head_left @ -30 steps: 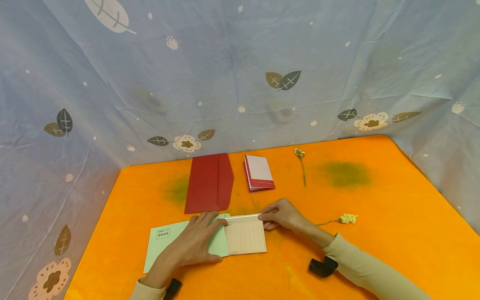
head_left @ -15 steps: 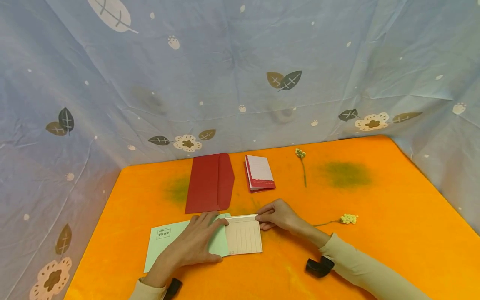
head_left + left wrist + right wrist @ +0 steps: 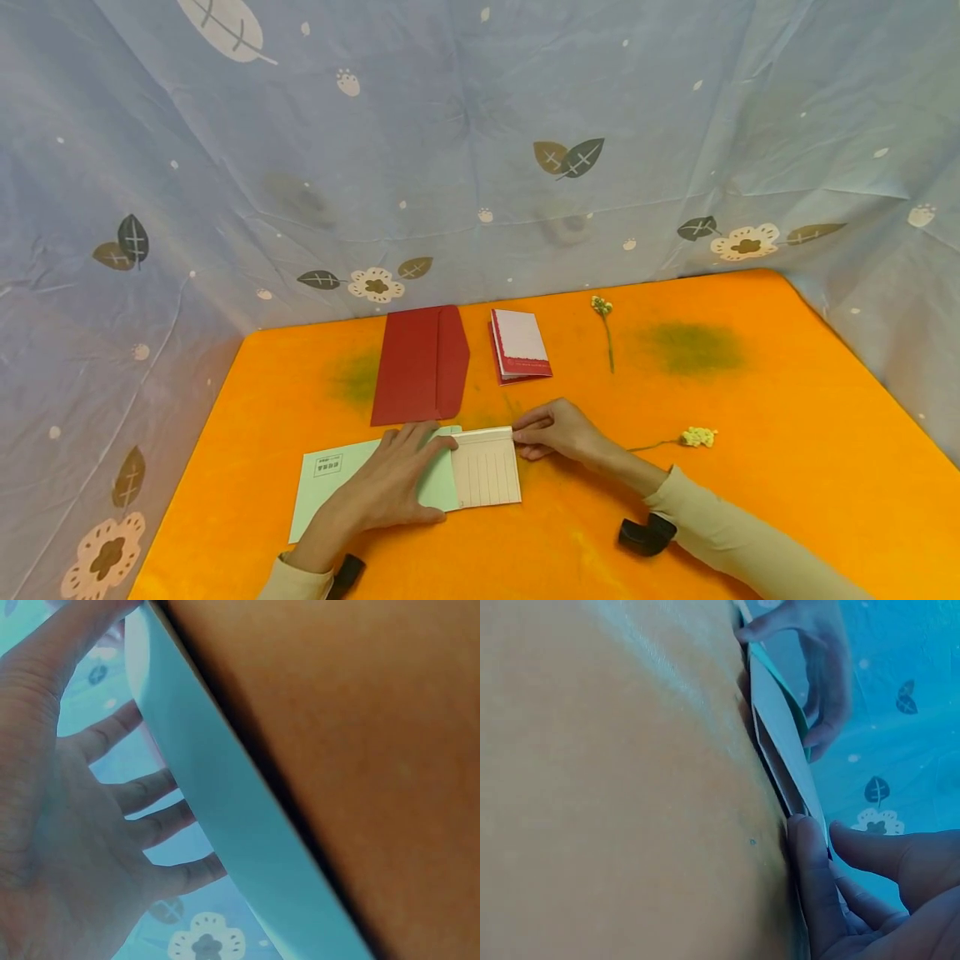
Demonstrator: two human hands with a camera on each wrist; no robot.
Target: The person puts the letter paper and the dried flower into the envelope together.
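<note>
- The cream lined card (image 3: 487, 473) lies flat, its left part inside the green envelope (image 3: 327, 479) and the rest showing out of the envelope's open right end.
- The right hand (image 3: 558, 432) pinches the card's far right corner between thumb and fingers, just right of the envelope.
- The left hand (image 3: 397, 479) rests on the envelope with fingers spread wide, the thumb at its near edge, the index fingertip by its opening.
- The red envelope (image 3: 415, 365) lies just beyond the green envelope, flap unfolded to the right.
- The red-and-white folded card (image 3: 522, 342) stands farther beyond it and to the right.
- Well right of the green envelope lies a yellow flower sprig (image 3: 697, 437); a pale flower sprig (image 3: 602, 307) lies farther beyond.
- Beneath the green envelope spreads the orange worktop (image 3: 787, 433).
</note>
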